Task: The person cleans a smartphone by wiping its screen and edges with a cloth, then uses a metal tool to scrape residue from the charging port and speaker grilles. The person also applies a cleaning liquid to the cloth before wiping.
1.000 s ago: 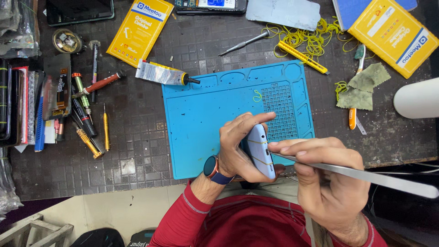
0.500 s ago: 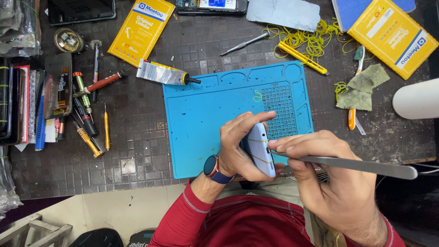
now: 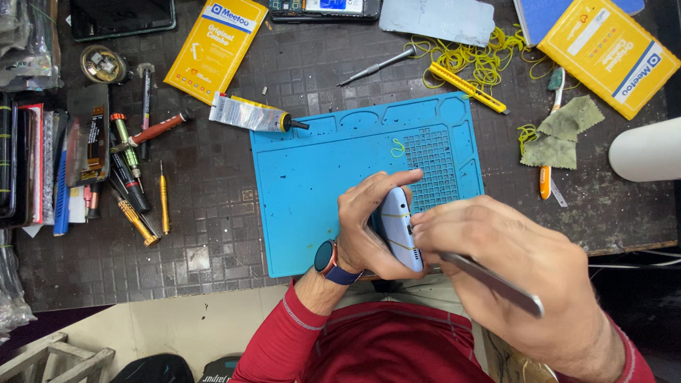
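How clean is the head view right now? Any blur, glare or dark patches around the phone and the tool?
Head view: even overhead light, soft shadows; the phone in the left hand is sharp; the right hand and the metal blade look slightly soft, being nearest the lens; a pale glare streak runs along the blade; the white cylinder at the right edge is bright, nearly washed out; the lower right corner falls dark.

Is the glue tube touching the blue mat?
Touching. The head view shows the glue tube lying on the dark table with its black nozzle tip resting over the top left edge of the blue mat, no gap visible.
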